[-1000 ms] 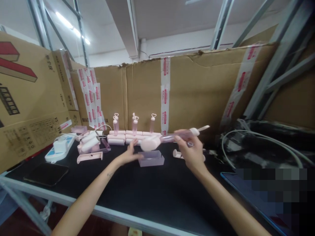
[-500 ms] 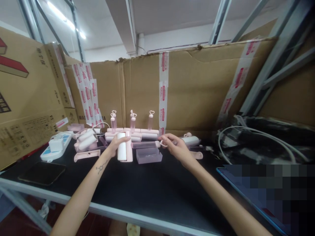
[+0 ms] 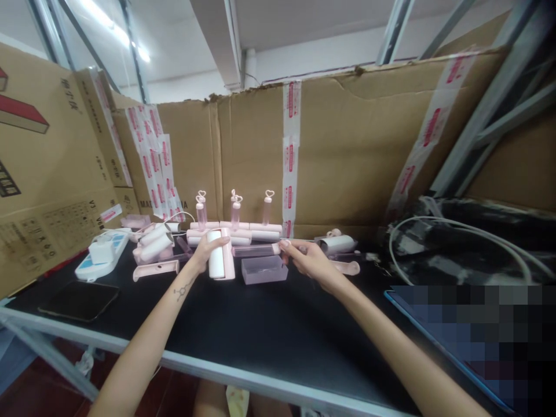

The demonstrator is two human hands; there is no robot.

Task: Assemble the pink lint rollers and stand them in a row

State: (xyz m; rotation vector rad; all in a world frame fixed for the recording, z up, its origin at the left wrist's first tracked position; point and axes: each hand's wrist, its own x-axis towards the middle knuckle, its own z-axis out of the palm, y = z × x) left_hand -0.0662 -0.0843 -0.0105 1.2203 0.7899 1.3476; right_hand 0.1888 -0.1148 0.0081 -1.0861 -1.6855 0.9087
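Note:
My left hand (image 3: 202,253) is closed around a white and pale pink case (image 3: 216,264), held upright with the thumb across its top. From the case's right side a translucent purple tube (image 3: 253,251) points toward my right hand (image 3: 308,259). Thumb and fingers of that hand pinch the tube's pink end cap (image 3: 275,249). How far the tube reaches into the case is hidden. Just below the tube sits an open translucent purple tray (image 3: 264,271).
Behind my hands are stacked pink and white cylinders (image 3: 266,231), with several heart-topped tubes (image 3: 236,213) standing upright. At left are a power strip (image 3: 101,255), a dark phone (image 3: 80,300) and a pink shell (image 3: 155,270). A white cylinder (image 3: 336,244) lies at right, near a blue-edged device (image 3: 434,339).
My right fingers have shifted slightly left onto the end cap, and the heart loop seen there before is now covered. My left hand keeps its hold on the case. The view has shifted slightly.

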